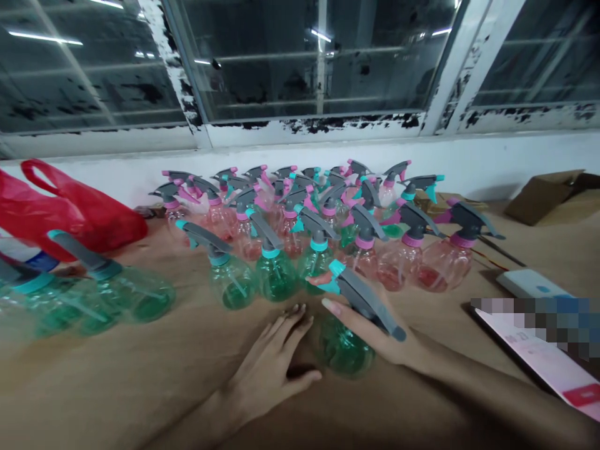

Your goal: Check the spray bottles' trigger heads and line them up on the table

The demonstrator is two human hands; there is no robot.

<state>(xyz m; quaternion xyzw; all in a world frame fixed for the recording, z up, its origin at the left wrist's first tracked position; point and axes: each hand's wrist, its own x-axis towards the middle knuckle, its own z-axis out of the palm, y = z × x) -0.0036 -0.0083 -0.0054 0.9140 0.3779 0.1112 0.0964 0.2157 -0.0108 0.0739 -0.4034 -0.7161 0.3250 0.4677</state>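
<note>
My right hand [396, 347] is wrapped round the neck of a green spray bottle [347, 350] with a grey and turquoise trigger head. This bottle stands near the front of the table, its nozzle pointing to the upper left. Just left of it, my left hand [269, 365] lies on the tabletop with its fingers stretched and nothing in them. Beyond my hands are more green spray bottles [276, 275], and pink spray bottles [445, 262] stand to their right. Some of the right hand's fingers are hidden behind the held bottle.
Several pink and green bottles crowd together along the wall under the window. More green bottles [150, 294] stand at the left, near a red plastic bag [94, 212]. At the right are a phone [529, 344], a white device [532, 284] and a cardboard box [548, 197].
</note>
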